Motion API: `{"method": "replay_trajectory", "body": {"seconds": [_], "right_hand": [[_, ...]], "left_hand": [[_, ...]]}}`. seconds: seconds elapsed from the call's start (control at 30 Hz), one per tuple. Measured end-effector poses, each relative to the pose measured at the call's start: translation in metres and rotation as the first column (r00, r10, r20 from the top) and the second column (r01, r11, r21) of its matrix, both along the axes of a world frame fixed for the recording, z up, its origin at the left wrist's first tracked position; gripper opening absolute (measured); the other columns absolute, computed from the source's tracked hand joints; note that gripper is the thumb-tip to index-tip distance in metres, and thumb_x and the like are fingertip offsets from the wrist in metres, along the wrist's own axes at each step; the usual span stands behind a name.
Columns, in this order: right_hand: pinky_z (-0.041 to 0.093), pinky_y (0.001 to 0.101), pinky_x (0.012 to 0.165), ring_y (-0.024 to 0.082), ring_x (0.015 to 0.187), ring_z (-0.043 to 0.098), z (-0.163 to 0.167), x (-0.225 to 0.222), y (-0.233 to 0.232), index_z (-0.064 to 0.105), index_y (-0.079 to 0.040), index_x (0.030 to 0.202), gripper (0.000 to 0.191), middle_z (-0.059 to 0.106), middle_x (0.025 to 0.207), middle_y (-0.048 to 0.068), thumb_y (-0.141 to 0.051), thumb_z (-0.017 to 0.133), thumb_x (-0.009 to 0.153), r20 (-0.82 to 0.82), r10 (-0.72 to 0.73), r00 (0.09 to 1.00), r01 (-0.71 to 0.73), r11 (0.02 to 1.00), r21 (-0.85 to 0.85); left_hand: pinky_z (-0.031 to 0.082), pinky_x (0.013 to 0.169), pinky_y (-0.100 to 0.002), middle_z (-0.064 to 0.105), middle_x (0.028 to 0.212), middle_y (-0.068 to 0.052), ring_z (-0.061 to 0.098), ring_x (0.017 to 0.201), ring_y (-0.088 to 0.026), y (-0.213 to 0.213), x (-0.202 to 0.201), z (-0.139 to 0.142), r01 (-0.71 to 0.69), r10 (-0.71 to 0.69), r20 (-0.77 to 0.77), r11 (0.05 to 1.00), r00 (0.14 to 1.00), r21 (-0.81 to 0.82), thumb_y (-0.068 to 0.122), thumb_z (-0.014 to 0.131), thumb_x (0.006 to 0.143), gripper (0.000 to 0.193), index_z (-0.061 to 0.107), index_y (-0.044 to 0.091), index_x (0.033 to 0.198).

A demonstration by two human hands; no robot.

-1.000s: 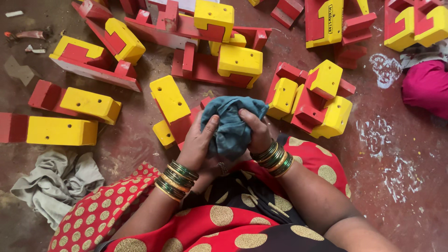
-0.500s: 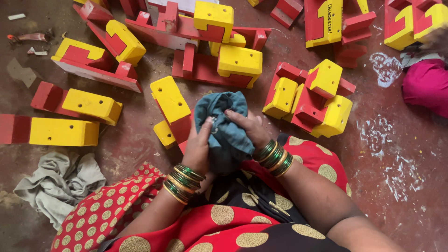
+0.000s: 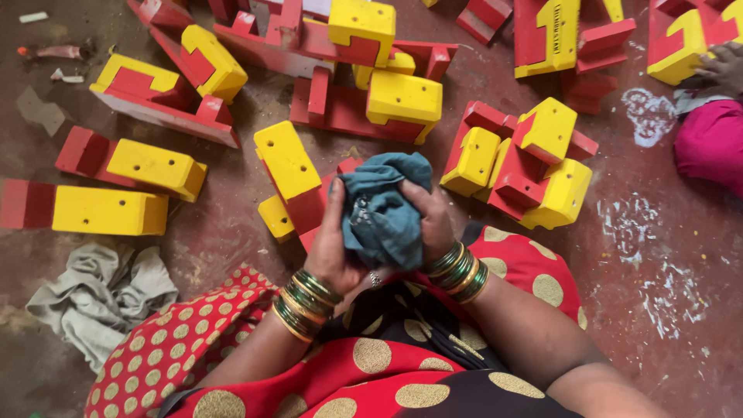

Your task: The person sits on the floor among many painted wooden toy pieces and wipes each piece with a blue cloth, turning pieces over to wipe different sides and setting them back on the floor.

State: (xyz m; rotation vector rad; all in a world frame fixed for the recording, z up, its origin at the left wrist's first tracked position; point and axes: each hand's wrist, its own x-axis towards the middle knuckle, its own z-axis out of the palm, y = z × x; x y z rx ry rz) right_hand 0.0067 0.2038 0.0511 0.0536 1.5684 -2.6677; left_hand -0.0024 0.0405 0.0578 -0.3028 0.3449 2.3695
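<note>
Left hand (image 3: 333, 255) and right hand (image 3: 429, 220), wrists bent inward, clasp a bunched teal cloth (image 3: 385, 207) over a red-and-yellow block (image 3: 292, 174); floor (image 3: 232, 232) beneath.

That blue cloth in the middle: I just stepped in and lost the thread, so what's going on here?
A seated person has both hands bunched around a teal-blue cloth, the left hand on one side and the right hand on the other, pressing it against a red and yellow block piece in front of them. Many more red and yellow pieces lie scattered over the reddish floor. A grey rag lies to the left. Another person's hand shows at the top right corner.
</note>
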Motion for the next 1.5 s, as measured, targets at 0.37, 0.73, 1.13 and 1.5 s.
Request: {"method": "replay_trajectory", "body": {"seconds": [0.37,0.73,1.13,1.5], "right_hand": [[0.059,0.0346,0.088,0.02,0.098,0.071,-0.03,-0.014,-0.003,0.062,-0.005,0.128,0.035,0.073,0.112,0.009,-0.028,0.046,0.108,0.412,0.087,0.907,-0.048,0.993,-0.104],[0.055,0.0355,0.104,0.018,0.117,0.065,-0.051,-0.046,0.04,0.047,-0.006,0.137,0.026,0.063,0.13,0.007,-0.004,0.053,0.113,-0.216,-0.232,0.948,0.268,0.951,0.153],[0.053,0.0309,0.099,0.015,0.111,0.062,-0.019,-0.01,0.0,0.044,-0.013,0.146,0.046,0.062,0.122,0.003,-0.007,0.053,0.101,0.138,-0.011,0.99,-0.006,0.992,0.122],[0.058,0.0279,0.082,0.012,0.092,0.072,-0.02,-0.003,-0.005,0.069,-0.007,0.126,0.03,0.077,0.104,0.004,-0.022,0.056,0.102,0.163,0.0,0.987,-0.032,0.98,0.196]], "left_hand": [[0.056,0.096,-0.036,0.068,0.124,-0.011,0.068,0.11,-0.02,0.008,-0.002,-0.041,-0.428,0.34,-0.346,0.877,0.874,-0.218,0.029,0.052,0.108,0.04,0.06,-0.001,0.134],[0.022,0.124,-0.045,0.022,0.166,-0.027,0.022,0.155,-0.038,0.002,0.006,-0.014,-0.737,-0.325,-0.736,0.147,0.594,-0.66,0.03,0.071,0.092,0.089,0.022,0.005,0.162],[0.05,0.102,-0.031,0.06,0.13,-0.009,0.06,0.118,-0.015,0.015,0.006,-0.025,-0.36,0.21,-0.369,0.84,0.905,-0.405,0.025,0.076,0.09,0.066,0.043,0.005,0.143],[0.053,0.095,-0.033,0.066,0.117,-0.006,0.065,0.107,-0.016,0.008,0.005,-0.034,-0.337,0.271,-0.279,0.915,0.921,-0.223,0.015,0.072,0.094,0.041,0.055,0.006,0.13]]}}
